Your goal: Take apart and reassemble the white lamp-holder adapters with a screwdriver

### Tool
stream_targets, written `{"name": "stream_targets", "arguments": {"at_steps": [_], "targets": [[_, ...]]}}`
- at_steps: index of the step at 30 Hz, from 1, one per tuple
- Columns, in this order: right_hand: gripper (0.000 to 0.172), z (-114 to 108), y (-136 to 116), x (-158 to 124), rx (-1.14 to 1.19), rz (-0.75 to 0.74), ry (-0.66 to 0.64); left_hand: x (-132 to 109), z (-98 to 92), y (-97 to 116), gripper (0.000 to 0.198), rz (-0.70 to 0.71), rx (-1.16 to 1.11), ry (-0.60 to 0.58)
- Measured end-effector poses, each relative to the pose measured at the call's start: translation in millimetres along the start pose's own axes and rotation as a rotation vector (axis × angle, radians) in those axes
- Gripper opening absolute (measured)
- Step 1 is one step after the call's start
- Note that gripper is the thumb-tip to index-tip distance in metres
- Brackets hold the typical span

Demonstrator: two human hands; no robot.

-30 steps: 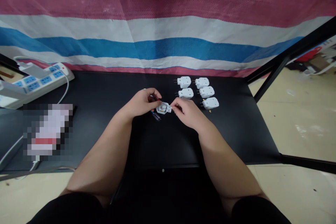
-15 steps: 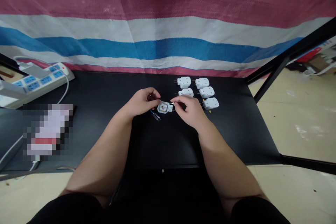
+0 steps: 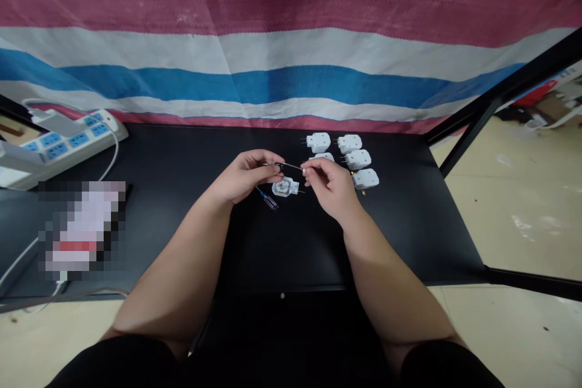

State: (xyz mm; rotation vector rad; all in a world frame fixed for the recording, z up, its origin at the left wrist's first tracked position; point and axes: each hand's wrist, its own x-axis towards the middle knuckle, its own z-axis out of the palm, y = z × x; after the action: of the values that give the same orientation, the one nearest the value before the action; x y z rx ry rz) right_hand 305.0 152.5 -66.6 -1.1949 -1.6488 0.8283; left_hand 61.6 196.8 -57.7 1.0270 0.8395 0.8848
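My left hand (image 3: 245, 176) is closed in a pinch on one end of a thin dark rod (image 3: 291, 165). The rod spans the gap to my right hand (image 3: 330, 185), whose fingertips pinch a small white piece (image 3: 304, 171) at its other end. The exact kind of both is too small to tell. Below the rod lies an open white plug housing (image 3: 285, 187), with its inside showing and pins pointing right. A screwdriver with a dark bluish handle (image 3: 270, 200) lies beside it, its shaft running up under my left hand.
Several closed white plugs (image 3: 358, 159) lie behind and right of my right hand, with small brass-coloured bits (image 3: 363, 193) near one. A white power strip (image 3: 84, 136) with cables and a blurred-out phone (image 3: 84, 224) sit at left. A striped sheet (image 3: 254, 85) hangs behind the black table (image 3: 282, 254).
Both hands have lifted slightly off the open housing, and the thin dark rod now shows stretched between them. The housing and screwdriver stay on the table.
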Motion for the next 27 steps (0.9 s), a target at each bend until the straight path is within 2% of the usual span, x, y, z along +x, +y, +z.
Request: {"name": "stream_targets", "arguments": {"at_steps": [17, 22, 27], "targets": [[0.017, 0, 4, 0, 0.012, -0.019, 0.013, 3, -0.5, -2, 0.034, 0.07, 0.068, 0.005], [0.014, 5, 7, 0, 0.108, 0.019, 0.002, 2, 0.4, -4, 0.032, 0.104, 0.106, -0.04], [0.009, 10, 5, -1, 0.082, 0.018, -0.04, 0, 3.2, -4, 0.034, 0.093, 0.14, -0.1]]}}
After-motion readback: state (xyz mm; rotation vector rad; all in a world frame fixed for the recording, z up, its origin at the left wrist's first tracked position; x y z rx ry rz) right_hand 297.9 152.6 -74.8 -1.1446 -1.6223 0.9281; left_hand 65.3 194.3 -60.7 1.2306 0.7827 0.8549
